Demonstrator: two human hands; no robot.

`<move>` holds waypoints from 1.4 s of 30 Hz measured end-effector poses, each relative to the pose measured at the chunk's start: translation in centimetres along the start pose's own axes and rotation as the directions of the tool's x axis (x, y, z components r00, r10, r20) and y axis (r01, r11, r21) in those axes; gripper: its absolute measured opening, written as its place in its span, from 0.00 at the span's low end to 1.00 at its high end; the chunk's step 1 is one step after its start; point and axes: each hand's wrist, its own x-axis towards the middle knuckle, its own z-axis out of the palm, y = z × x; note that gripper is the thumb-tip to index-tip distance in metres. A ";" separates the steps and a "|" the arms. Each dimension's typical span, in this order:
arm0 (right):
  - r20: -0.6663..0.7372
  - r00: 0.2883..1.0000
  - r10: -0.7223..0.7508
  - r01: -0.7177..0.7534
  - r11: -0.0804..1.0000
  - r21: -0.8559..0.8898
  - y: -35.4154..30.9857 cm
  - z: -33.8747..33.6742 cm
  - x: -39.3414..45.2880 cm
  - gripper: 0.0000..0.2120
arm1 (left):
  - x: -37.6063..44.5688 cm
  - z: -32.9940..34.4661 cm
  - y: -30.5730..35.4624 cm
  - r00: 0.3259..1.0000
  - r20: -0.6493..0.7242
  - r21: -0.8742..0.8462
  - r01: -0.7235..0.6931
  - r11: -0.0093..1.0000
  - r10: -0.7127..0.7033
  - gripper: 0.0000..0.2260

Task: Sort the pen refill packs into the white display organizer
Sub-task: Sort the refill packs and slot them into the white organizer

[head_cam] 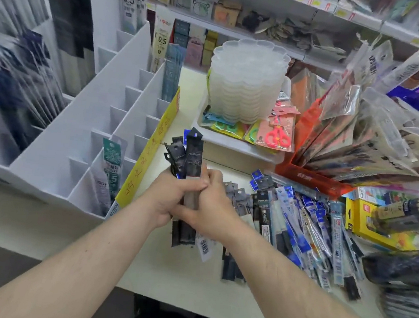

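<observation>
Both hands hold one upright bundle of black pen refill packs above the table's middle. My left hand grips the bundle from the left, and my right hand grips it from the right, thumb on the front pack. The white display organizer stands at the left, with tiered slots. A teal pack sits in a front slot, and other packs stand in the far slots. A loose pile of blue and black refill packs lies on the table to the right of my hands.
A stack of clear plastic trays sits on a white tray with scissors packs. A red bin of bagged items fans out at the right. A yellow box lies far right. Shelves run along the back.
</observation>
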 end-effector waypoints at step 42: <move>-0.138 0.977 -0.160 0.159 0.987 -0.015 4.5 4.6 0.4 0.16 | 0.7 -2.0 -6.0 0.851 -0.034 0.441 -0.458 0.771 0.525 0.36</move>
